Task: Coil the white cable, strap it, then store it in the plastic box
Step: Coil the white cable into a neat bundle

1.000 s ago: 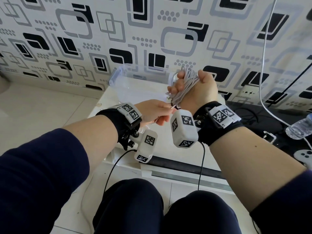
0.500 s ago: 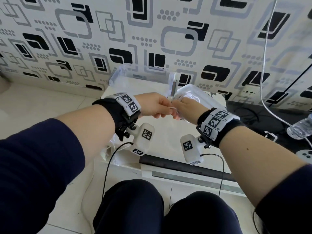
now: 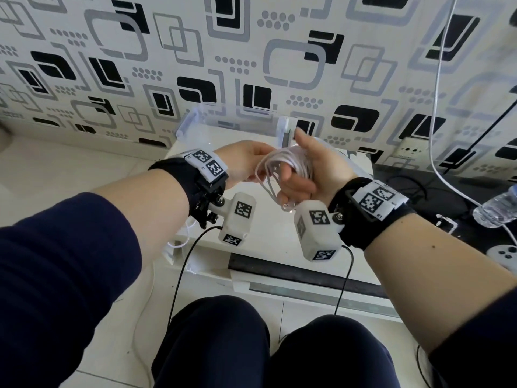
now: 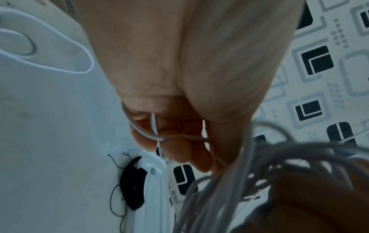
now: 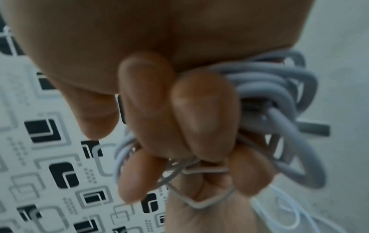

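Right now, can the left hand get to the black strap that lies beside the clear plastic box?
Probably not freely: the left hand pinches a strand of the white cable. The black strap lies uncovered beside the clear plastic box.

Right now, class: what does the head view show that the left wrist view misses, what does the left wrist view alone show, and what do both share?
Only the head view shows both wrist cameras, the bottle at the right edge, and the whole box against the wall.

Only the left wrist view shows a black strap lying on the white surface beside the box's edge, and a cable strand hooked over the left hand's fingers.

Both show the left hand, the cable coil held in the right hand, and the patterned wall.
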